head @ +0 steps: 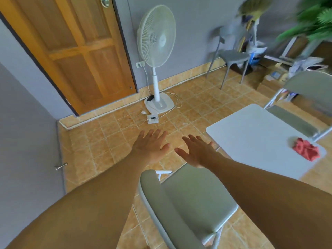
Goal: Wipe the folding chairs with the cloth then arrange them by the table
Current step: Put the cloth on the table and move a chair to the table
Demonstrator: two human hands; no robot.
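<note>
Head view: near folding chair (194,200) stands unfolded right below the camera, backrest toward the person, seat facing the table (251,141), front edge just beside the table's near corner. Second folding chair (291,121) stands unfolded at the table's far right side, seat close to the edge. Both look set for sitting, so I'd judge arranging mostly done.

Cloth (306,149), red, lies crumpled on the tabletop near the right edge, close to the second chair and well apart from both hands. Nobody holds it. It's probably parked there because the table is the handiest flat surface between the two chairs.

Left hand (150,146) and right hand (197,151) are stretched forward over the floor tiles past the near chair, palms down. Fingers are straight and spread, nothing in either, no contact with chair or table. Right forearm crosses above the near chair's seat.

Can't tell whether the chairs are wiped: no wet marks or dust visible.

Outward: pedestal fan (156,35) by the wall, power strip (152,119) on the tiles near its base, wooden door (71,51) at left, grey plastic chair (233,56) at the back wall. Upper right corner is blurred.
</note>
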